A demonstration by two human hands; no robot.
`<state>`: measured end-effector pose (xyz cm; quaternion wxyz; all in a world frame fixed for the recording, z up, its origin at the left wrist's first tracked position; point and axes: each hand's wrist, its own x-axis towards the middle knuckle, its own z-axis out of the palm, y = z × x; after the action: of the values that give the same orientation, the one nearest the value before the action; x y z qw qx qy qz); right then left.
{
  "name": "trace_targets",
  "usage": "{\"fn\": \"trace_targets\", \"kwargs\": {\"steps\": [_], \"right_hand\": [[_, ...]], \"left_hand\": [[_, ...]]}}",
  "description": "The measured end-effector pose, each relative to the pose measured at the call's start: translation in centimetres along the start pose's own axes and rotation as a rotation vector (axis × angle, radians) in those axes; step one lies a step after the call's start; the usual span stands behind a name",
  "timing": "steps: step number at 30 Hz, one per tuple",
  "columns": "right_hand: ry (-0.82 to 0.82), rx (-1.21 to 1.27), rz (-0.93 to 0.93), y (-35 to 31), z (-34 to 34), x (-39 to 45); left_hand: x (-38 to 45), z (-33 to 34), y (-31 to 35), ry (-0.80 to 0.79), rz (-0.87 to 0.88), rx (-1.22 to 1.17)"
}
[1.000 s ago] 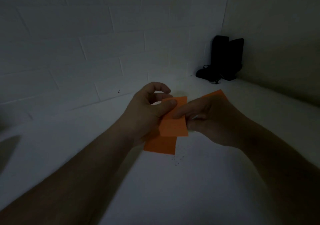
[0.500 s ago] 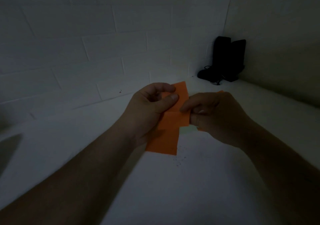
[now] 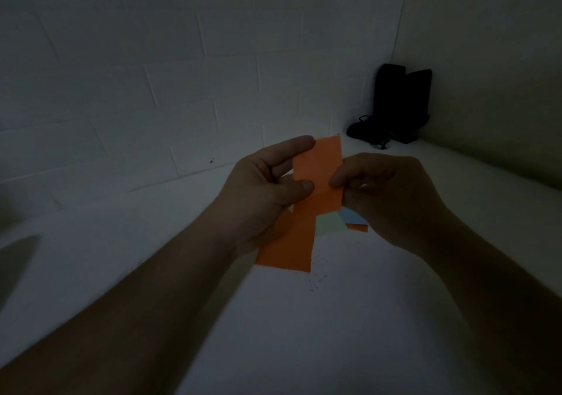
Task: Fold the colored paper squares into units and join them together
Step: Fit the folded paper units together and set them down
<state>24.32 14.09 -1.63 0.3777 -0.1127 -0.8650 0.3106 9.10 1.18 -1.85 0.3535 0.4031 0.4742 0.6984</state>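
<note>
Both hands hold a folded orange paper strip [image 3: 319, 175] upright above the white table [image 3: 304, 333]. My left hand [image 3: 267, 190] pinches its left edge between thumb and fingers. My right hand [image 3: 386, 194] pinches its right edge. Below the hands another orange paper [image 3: 292, 245] lies on the table, partly hidden by my left wrist. Beside it lie a pale green sheet [image 3: 330, 224], a blue sheet [image 3: 352, 216] and a sliver of a further orange sheet [image 3: 359, 228], mostly covered by my right hand.
A white brick wall [image 3: 152, 75] rises behind the table. A black object with a cord [image 3: 395, 108] stands in the far right corner. Small dark specks [image 3: 316, 282] dot the table near the lower orange paper. The scene is dim.
The held orange strip has been raised and turned more upright. My right hand shifted right, uncovering the pale green and blue sheets on the table.
</note>
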Motion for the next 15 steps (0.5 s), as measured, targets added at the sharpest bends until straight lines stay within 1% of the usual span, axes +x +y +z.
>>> {"fn": "trace_targets", "kwargs": {"steps": [3, 5, 9, 11, 13, 15], "right_hand": [[-0.015, -0.093, -0.035, -0.37, -0.03, 0.02], [-0.002, -0.091, -0.047, -0.41, -0.08, 0.03], [0.102, 0.111, 0.054, -0.35, -0.26, 0.11], [0.15, 0.222, 0.113, -0.32, -0.44, 0.17], [0.188, 0.291, 0.143, -0.29, -0.6, 0.28], [0.198, 0.301, 0.127, -0.31, -0.53, 0.31]], "left_hand": [[-0.03, 0.03, -0.11, 0.015, 0.018, 0.032], [-0.02, 0.1, -0.14, 0.041, 0.029, 0.029], [0.18, 0.15, -0.23, 0.11, 0.032, 0.072], [0.12, 0.18, -0.18, 0.105, 0.028, 0.104], [-0.07, 0.22, -0.22, 0.08, 0.107, 0.23], [-0.29, 0.3, -0.38, 0.067, 0.208, 0.362]]}}
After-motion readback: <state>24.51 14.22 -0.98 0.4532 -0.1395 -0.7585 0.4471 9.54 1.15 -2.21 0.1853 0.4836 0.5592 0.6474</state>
